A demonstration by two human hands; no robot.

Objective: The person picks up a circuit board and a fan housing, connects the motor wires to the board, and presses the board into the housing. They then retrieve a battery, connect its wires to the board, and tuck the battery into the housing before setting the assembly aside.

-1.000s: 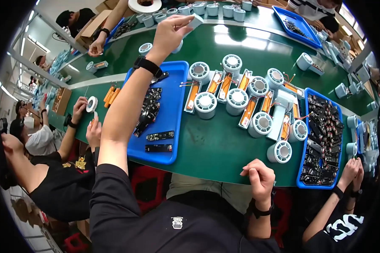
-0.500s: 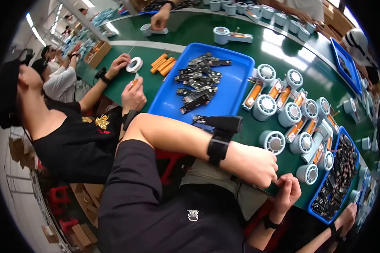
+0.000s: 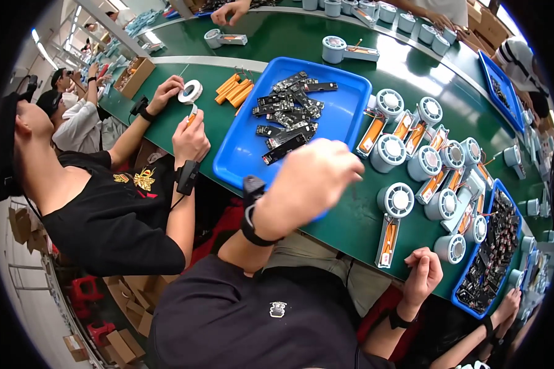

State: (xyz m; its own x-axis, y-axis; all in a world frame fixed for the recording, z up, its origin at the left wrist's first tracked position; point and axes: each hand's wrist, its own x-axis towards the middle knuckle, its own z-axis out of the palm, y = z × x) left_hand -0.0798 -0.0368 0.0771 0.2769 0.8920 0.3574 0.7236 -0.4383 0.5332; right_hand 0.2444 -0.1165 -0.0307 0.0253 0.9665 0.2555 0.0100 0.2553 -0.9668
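Observation:
My left hand (image 3: 314, 184), blurred by motion, hangs over the near right edge of a blue tray (image 3: 228, 157). Its fingers look curled, but the blur hides whether they hold anything. Black circuit boards (image 3: 287, 117) lie heaped in that tray. Near the table's front edge my right hand (image 3: 423, 273) is closed, fingertips pressed together; anything between them is too small to make out. Just left of it lies a light-blue handheld fan (image 3: 396, 200), its opened handle (image 3: 388, 241) showing an orange battery. Neither hand touches the fan.
Several similar fans (image 3: 425, 162) crowd the table at right, beside a blue tray of black parts (image 3: 489, 270). At left, a co-worker (image 3: 104, 203) holds a white tape roll (image 3: 190, 91) near orange batteries (image 3: 235, 90). Another fan (image 3: 333, 49) lies farther back.
My left hand has swung left and away from my right hand, to above the tray. The near fan's handle, hidden before, now shows. My right hand stays nearly where it was.

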